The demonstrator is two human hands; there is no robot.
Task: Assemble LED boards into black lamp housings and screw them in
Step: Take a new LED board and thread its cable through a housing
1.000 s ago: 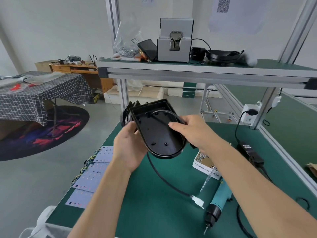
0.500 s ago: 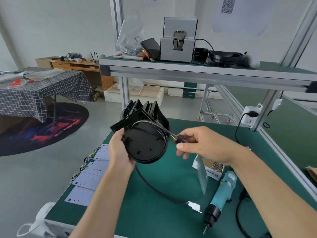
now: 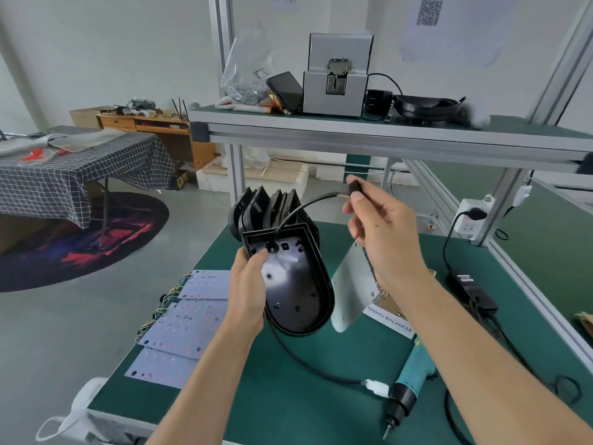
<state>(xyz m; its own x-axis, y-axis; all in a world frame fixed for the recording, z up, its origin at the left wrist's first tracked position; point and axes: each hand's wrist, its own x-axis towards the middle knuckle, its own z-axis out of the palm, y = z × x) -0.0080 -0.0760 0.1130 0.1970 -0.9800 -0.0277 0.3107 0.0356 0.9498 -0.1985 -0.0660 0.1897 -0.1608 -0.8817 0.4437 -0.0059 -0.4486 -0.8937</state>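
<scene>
Pulling black cable (image 3: 301,208) toward 1 o'clock, right hand (image 3: 382,232) fingers pinched on its end, left hand (image 3: 248,284) gripping glossy black plastic lamp housing (image 3: 295,281) at bench centre, risks straining wire.

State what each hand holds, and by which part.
Left hand grips the black plastic lamp housing by its left edge; right hand pinches the housing's black cable near its tip.

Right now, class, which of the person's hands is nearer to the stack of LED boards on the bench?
Left. The left hand holds the black housing beside the LED boards; the right hand is raised beyond it.
</scene>
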